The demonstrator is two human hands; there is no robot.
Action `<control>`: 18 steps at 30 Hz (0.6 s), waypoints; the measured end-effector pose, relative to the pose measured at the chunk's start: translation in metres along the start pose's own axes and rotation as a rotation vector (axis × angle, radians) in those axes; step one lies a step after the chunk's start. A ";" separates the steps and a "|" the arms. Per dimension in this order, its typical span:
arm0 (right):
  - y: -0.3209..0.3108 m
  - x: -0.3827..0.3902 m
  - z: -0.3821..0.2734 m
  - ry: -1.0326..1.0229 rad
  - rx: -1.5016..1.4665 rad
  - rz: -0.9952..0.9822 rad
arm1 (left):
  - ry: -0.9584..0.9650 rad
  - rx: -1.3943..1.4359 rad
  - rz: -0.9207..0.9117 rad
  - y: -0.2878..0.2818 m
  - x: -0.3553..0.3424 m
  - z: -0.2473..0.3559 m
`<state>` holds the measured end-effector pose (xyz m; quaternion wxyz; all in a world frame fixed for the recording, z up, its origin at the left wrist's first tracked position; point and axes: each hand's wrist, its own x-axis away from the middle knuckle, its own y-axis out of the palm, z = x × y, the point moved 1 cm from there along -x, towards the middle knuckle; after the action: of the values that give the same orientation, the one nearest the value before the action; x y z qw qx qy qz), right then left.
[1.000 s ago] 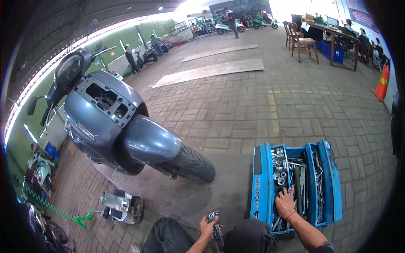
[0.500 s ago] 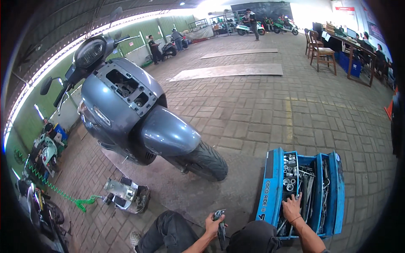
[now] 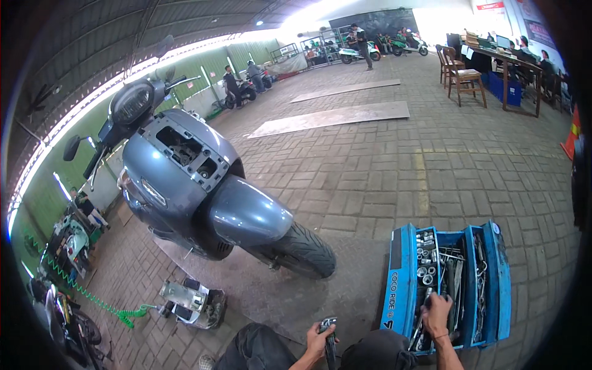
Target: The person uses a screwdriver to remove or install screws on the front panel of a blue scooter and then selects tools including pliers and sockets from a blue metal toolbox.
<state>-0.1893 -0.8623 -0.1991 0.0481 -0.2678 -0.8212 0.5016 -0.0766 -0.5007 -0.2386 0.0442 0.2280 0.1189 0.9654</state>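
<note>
My left hand (image 3: 318,340) is closed round a hand tool with a silver head and a dark shaft (image 3: 331,353), near my knees; its exact kind is unclear. To the right, my right hand (image 3: 436,313) is inside a blue metal toolbox (image 3: 402,246) that stands unfolded. Its fingers are bent together at a small dark piece (image 3: 428,297) by the socket tray; I cannot make out what it is. Silver sockets (image 3: 425,254) fill that tray's far part. Long metal tools lie in the middle well, and several wrenches (image 3: 480,271) in the right tray.
A grey-blue scooter (image 3: 250,206) stands ahead, its front panel opening uncovered. Left of my knees sits a white-and-black device (image 3: 196,300) beside a coiled green hose (image 3: 95,299). Wooden chairs (image 3: 462,77) and a desk stand far right. People and parked scooters are at the back.
My right hand has lifted slightly and shifted right across the toolbox, its fingers now drawn together at the dark piece. My left hand still holds its tool. The whole view has tilted a little.
</note>
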 end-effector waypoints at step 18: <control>-0.041 0.028 -0.056 0.374 -0.967 -0.045 | 0.017 -0.220 -0.236 0.045 0.032 0.054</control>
<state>-0.2096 -0.8189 -0.1416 0.0755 -0.3266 -0.9421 0.0074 -0.0827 -0.5289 -0.1668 0.1810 0.1983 0.0389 0.9625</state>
